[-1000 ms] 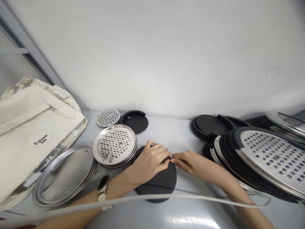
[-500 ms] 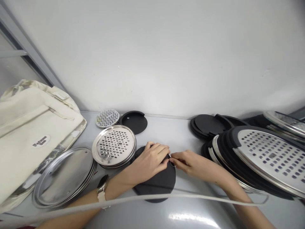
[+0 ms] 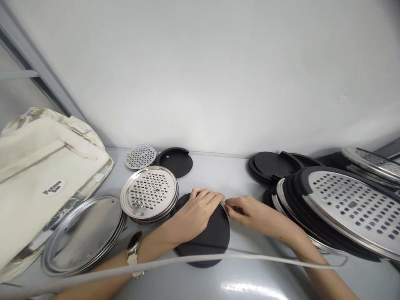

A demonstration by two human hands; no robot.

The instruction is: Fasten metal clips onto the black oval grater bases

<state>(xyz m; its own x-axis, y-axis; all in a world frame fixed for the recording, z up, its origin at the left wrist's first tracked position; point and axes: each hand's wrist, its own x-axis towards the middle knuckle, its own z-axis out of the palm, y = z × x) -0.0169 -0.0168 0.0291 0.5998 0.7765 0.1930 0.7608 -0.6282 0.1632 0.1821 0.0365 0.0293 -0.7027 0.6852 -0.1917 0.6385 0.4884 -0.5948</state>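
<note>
A black disc (image 3: 208, 241) lies on the grey table, partly under my left hand (image 3: 195, 212). The fingers of that hand are bent over the disc's upper right edge, pressed together there. My right hand (image 3: 245, 211) is just right of the disc, thumb and fingers pinched on a small thin metal piece (image 3: 223, 203). Its shape is mostly hidden between the fingertips of both hands. A stack of silver perforated plates (image 3: 150, 192) stands left of the disc, close to my left hand.
Plain silver plates (image 3: 84, 235) and a cream bag (image 3: 34, 175) are on the left. Behind are a small perforated disc (image 3: 141, 157) and a black tray (image 3: 176, 162). Black discs (image 3: 271, 165) and a large perforated stack (image 3: 356, 204) stand right. A pale cable (image 3: 243, 257) crosses the front.
The fingertips of both hands have shifted slightly at the disc's edge. The thin metal ring that showed below my right fingertips is now mostly hidden.
</note>
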